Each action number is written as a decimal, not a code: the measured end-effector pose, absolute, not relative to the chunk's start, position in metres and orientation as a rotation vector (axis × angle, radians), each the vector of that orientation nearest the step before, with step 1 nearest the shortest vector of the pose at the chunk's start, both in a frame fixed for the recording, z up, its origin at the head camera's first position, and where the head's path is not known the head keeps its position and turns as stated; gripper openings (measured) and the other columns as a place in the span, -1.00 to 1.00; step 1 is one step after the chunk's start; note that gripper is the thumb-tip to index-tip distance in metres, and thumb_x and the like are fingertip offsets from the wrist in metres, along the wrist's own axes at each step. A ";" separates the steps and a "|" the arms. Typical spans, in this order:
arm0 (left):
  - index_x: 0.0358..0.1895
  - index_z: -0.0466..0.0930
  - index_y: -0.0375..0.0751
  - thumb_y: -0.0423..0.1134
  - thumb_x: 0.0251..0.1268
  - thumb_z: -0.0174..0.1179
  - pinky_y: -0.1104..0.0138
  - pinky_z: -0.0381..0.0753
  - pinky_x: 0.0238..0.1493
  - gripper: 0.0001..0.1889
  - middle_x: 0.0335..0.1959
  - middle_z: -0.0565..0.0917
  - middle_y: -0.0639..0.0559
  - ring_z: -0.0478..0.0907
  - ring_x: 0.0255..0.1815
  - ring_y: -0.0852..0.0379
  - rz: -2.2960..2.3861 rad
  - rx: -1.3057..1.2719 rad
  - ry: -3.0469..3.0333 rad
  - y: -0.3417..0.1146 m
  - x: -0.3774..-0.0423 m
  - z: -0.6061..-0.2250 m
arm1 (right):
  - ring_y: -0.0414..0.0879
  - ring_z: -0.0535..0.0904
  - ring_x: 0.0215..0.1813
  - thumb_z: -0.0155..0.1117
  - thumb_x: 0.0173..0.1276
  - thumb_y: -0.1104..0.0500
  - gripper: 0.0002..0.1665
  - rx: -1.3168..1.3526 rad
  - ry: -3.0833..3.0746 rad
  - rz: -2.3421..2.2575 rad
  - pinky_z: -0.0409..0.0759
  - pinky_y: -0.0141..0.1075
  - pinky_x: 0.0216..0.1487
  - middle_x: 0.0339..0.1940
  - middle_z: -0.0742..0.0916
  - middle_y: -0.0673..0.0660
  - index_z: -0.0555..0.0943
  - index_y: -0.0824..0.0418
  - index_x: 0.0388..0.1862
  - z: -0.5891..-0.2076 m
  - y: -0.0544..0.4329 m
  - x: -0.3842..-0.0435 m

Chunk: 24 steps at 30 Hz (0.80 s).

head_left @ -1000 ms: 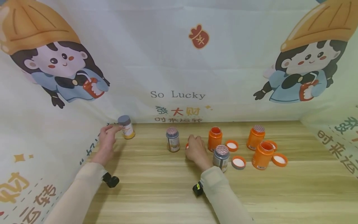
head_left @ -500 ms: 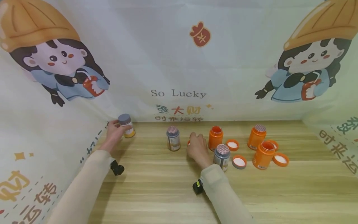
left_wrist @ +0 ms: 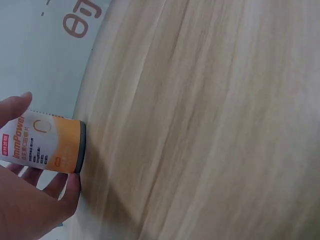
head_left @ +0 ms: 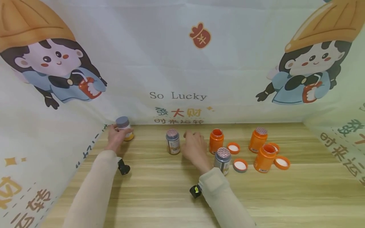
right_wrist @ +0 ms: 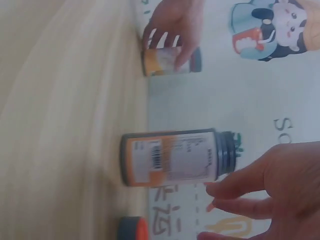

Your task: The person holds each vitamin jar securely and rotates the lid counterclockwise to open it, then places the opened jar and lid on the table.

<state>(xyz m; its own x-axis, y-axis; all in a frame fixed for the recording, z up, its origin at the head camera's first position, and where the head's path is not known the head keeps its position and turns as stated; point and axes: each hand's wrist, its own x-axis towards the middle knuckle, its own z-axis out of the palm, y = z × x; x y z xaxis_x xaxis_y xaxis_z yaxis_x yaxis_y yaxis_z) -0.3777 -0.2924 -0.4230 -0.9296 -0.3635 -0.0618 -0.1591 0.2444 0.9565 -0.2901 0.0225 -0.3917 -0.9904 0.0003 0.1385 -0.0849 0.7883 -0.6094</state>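
Note:
At the far left, my left hand holds a supplement bottle with a grey cap; the bottle stands upright on the table. In the left wrist view its white and orange label shows between the thumb and the curled fingers. My right hand is just right of a grey bottle with a foil-sealed mouth. The right wrist view shows thumb and fingers apart, holding nothing, near the neck of that bottle. A grey lid with an orange inside lies on the table nearby.
Right of the hand stand an uncapped orange bottle and a foil-sealed grey bottle. Farther right are two more orange bottles. Loose lids lie among them. A printed cloth walls the table's back and sides.
My left hand has gone from touching the capped bottle's side to reaching around it. The right hand has shifted slightly toward the grey bottle, and the lid beside it is hidden in the head view.

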 end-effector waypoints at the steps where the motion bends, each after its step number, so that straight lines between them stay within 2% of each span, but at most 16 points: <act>1: 0.65 -0.09 -0.24 -0.20 0.36 0.31 0.04 0.28 0.63 -0.07 0.60 0.20 -0.32 0.23 0.58 -0.21 -1.753 0.493 -2.348 -0.293 -0.379 -0.424 | 0.29 0.52 0.24 0.28 0.37 0.22 -0.54 0.066 -2.836 0.976 0.55 0.13 0.25 0.19 0.63 0.35 0.59 0.20 0.25 -0.389 0.022 -0.289; 4: 0.65 -0.05 -0.24 -0.19 0.39 0.30 0.02 0.26 0.64 -0.09 0.60 0.21 -0.32 0.22 0.59 -0.22 -1.743 0.477 -2.364 -0.296 -0.380 -0.428 | 0.24 0.55 0.18 0.27 0.37 0.22 -0.54 0.048 -2.809 0.997 0.60 0.09 0.18 0.17 0.65 0.31 0.58 0.19 0.25 -0.382 0.021 -0.286; 8: 0.66 -0.03 -0.16 -0.14 0.40 0.29 0.03 0.29 0.62 -0.11 0.58 0.25 -0.29 0.26 0.55 -0.19 -1.757 0.479 -2.342 -0.295 -0.376 -0.432 | 0.12 0.61 -0.07 0.26 0.35 0.22 -0.64 0.059 -2.802 1.041 0.64 -0.11 -0.15 -0.02 0.71 0.22 0.59 0.17 0.13 -0.371 0.024 -0.280; 12: 0.62 0.11 -0.10 -0.10 0.38 0.29 0.22 0.47 0.36 -0.19 0.32 0.43 -0.11 0.41 0.26 0.00 -1.787 0.469 -2.271 -0.288 -0.367 -0.432 | 0.01 0.58 -0.33 0.21 0.37 0.15 -0.80 0.115 -2.820 1.012 0.47 -0.26 -0.43 -0.28 0.72 0.10 0.62 0.11 -0.06 -0.355 0.030 -0.273; 16: 0.55 0.20 -0.11 -0.17 0.37 0.24 0.37 0.42 0.10 -0.29 0.07 0.42 0.10 0.37 0.02 0.17 -1.821 0.413 -2.258 -0.280 -0.357 -0.430 | -0.04 0.55 -0.45 0.18 0.38 0.13 -0.83 0.197 -2.813 1.041 0.42 -0.31 -0.55 -0.36 0.72 0.07 0.64 0.10 -0.11 -0.339 0.038 -0.262; 18: 0.56 0.17 -0.11 -0.20 0.37 0.21 0.38 0.42 0.07 -0.28 0.07 0.41 0.08 0.36 0.01 0.17 -1.842 0.372 -2.285 -0.276 -0.352 -0.430 | -0.07 0.56 -0.48 0.19 0.40 0.12 -0.84 0.222 -2.809 1.080 0.42 -0.33 -0.58 -0.36 0.73 0.06 0.64 0.10 -0.12 -0.332 0.042 -0.257; 24: 0.57 0.12 -0.09 -0.20 0.41 0.17 0.39 0.46 0.09 -0.30 0.27 0.47 -0.06 0.44 0.06 0.20 -1.874 0.180 -2.426 -0.262 -0.332 -0.427 | -0.14 0.59 -0.53 0.21 0.43 0.11 -0.88 0.302 -2.780 1.104 0.45 -0.34 -0.61 -0.45 0.74 -0.01 0.65 0.10 -0.17 -0.324 0.053 -0.244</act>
<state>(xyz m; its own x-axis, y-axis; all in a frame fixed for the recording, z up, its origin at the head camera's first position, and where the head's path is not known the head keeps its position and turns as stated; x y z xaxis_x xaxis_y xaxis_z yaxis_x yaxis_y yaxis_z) -0.3324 -0.2624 -0.4272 -0.9906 -0.1360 -0.0152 -0.0490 0.2491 0.9672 -0.2444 0.0534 -0.3241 -0.9709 -0.1352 0.1978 -0.2341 0.7116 -0.6625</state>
